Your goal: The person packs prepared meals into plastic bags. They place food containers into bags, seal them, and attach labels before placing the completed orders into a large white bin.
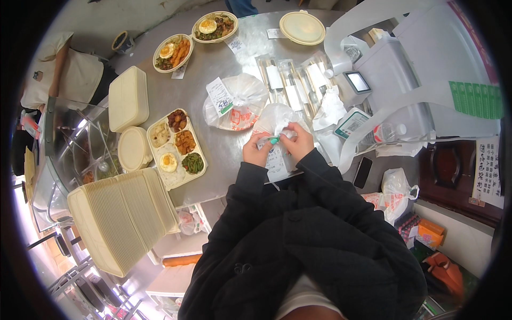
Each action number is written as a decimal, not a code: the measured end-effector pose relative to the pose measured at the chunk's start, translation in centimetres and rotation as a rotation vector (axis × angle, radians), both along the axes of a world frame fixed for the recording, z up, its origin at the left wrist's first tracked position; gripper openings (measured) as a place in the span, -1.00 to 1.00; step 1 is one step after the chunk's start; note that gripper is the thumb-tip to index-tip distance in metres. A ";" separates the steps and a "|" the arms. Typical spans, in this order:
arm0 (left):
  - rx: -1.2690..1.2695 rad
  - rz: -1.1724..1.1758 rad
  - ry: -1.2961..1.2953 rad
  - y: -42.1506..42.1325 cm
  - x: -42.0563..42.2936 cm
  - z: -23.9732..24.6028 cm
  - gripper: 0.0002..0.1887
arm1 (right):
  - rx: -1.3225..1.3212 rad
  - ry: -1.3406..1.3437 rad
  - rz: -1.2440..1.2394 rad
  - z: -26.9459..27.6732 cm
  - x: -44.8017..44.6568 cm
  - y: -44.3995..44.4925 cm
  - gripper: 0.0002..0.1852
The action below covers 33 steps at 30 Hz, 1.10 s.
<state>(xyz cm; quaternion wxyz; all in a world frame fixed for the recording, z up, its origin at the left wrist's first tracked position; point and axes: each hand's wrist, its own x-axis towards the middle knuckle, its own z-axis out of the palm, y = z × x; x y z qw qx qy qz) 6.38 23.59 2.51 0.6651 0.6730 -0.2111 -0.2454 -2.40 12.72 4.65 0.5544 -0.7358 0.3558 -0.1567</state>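
Note:
Both my left hand [258, 149] and my right hand [297, 141] pinch the gathered top of a white plastic bag [276, 116] with red print, at the near edge of the steel table. A printed paper slip [277, 165] hangs just below my fingers. Touching this bag on the left is a second tied plastic bag [250, 86], with a receipt [219, 96] on top. Behind them lie wrapped chopstick packs [286, 82]. Left of my hands, an open compartment tray [176, 148] holds rice, a fried egg and several dishes. The bag's contents are hidden.
Stacked tray lids or containers [124, 220] stand at the left, near a glass-sided food case [76, 140]. Two open food bowls [174, 54] and a lidded bowl [302, 28] are at the far side. A small screen device [357, 82] and phone [362, 173] lie right. A person [68, 76] stands far left.

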 end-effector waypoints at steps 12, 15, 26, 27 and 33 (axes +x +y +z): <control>0.266 -0.323 0.305 2.2 5.2 1.1 -0.87 | 0.059 0.034 0.335 0.6 -0.6 -1.3 -0.84; 0.449 0.194 -0.265 1.7 7.6 0.8 -0.88 | -0.078 -0.019 0.306 1.5 -1.0 -1.1 -0.86; 0.976 0.104 -0.558 -5.4 13.1 -0.8 -0.75 | -0.524 0.046 0.948 -0.1 -0.9 -6.1 -0.42; 0.928 0.032 -0.596 -5.1 12.9 -0.8 -0.78 | -0.539 0.094 1.010 -1.0 -0.3 -6.4 -0.44; 0.269 0.333 -0.570 3.0 8.2 3.6 -0.82 | -0.763 0.105 1.210 -2.5 -0.3 -7.0 -0.64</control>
